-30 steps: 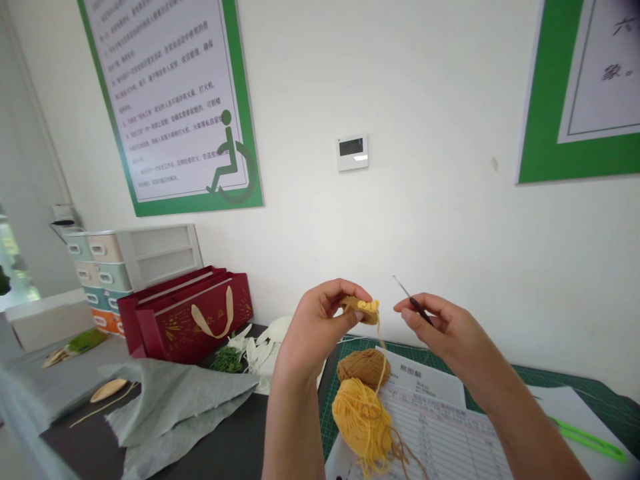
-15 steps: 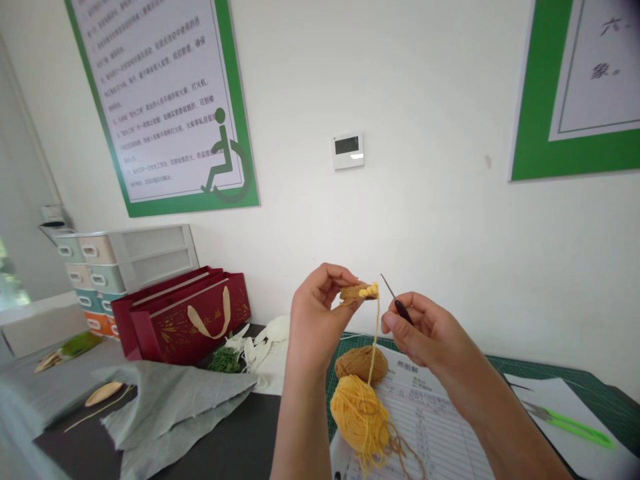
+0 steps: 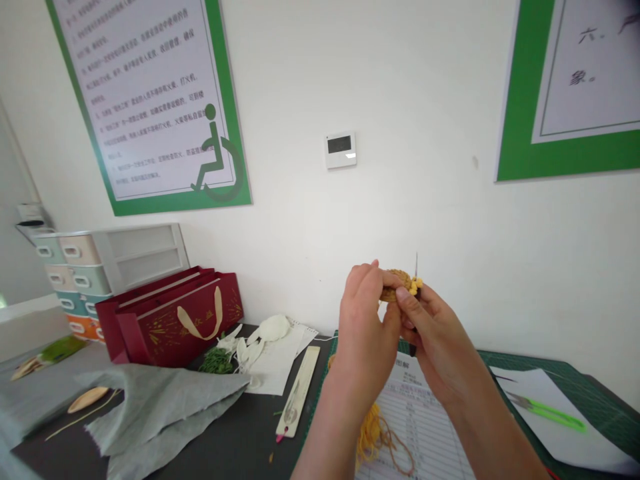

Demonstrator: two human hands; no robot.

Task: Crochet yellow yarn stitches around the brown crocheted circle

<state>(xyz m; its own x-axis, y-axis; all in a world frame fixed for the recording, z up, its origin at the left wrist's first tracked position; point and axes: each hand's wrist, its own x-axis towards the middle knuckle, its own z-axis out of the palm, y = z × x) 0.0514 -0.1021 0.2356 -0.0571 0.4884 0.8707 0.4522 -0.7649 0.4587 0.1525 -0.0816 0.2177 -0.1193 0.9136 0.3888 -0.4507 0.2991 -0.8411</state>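
Note:
My left hand [image 3: 367, 320] is raised above the table, its fingers pinched on a small brown crochet piece [image 3: 395, 285] edged with yellow stitches. My right hand [image 3: 433, 340] presses against it from the right, closed on a thin crochet hook [image 3: 416, 265] whose metal tip sticks up above the piece. The two hands touch. Below my left forearm, loose yellow yarn [image 3: 373, 433] shows on a printed sheet [image 3: 425, 427]; the yarn balls are hidden behind my arm.
A green cutting mat [image 3: 560, 380] lies under the papers, with green-handled scissors [image 3: 547, 411] at the right. A ruler [image 3: 299, 392], white leaf shapes [image 3: 263, 337], grey fabric [image 3: 160, 403], red gift bags [image 3: 173, 320] and a drawer unit [image 3: 95, 267] stand to the left.
My right hand has moved left to meet my left hand, bringing the hook up against the crochet piece. The view has shifted right, and my arm now covers the yarn balls.

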